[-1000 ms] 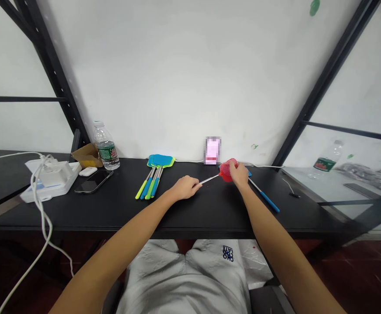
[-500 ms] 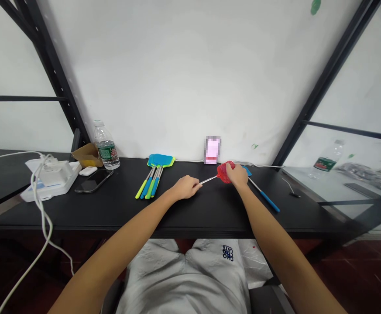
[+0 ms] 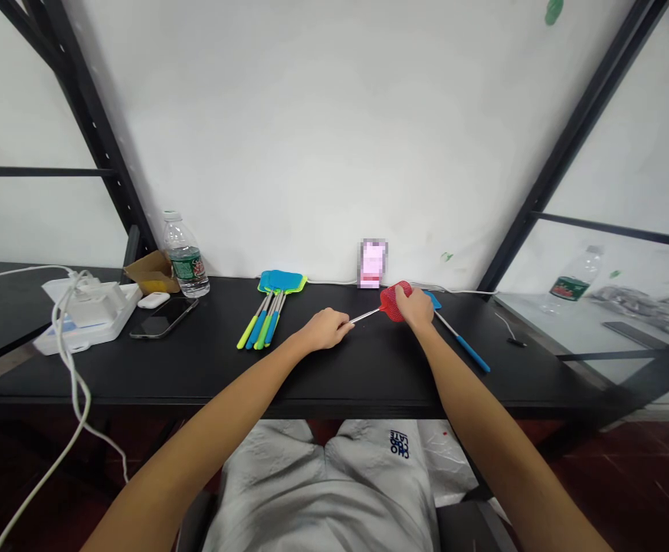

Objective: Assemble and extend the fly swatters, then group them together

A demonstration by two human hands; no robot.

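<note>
I hold a red fly swatter (image 3: 391, 301) with both hands over the black table (image 3: 208, 368). My left hand (image 3: 326, 330) is closed round the handle end, and the thin metal rod runs from it up to the right. My right hand (image 3: 414, 308) grips the red mesh head. A blue fly swatter (image 3: 460, 342) lies on the table just right of my right hand, its head partly hidden behind that hand. A bundle of several fly swatters (image 3: 270, 307) with blue and green handles lies to the left of my left hand.
At the left stand a water bottle (image 3: 185, 257), a dark phone (image 3: 163, 317), a white earbud case (image 3: 150, 300), a cardboard piece (image 3: 153, 271) and a white box with cables (image 3: 86, 310). A small pink item (image 3: 372, 263) leans on the wall. Black frame posts rise on both sides.
My right hand with the red head has shifted slightly left and toward the table. My left hand has stayed in place.
</note>
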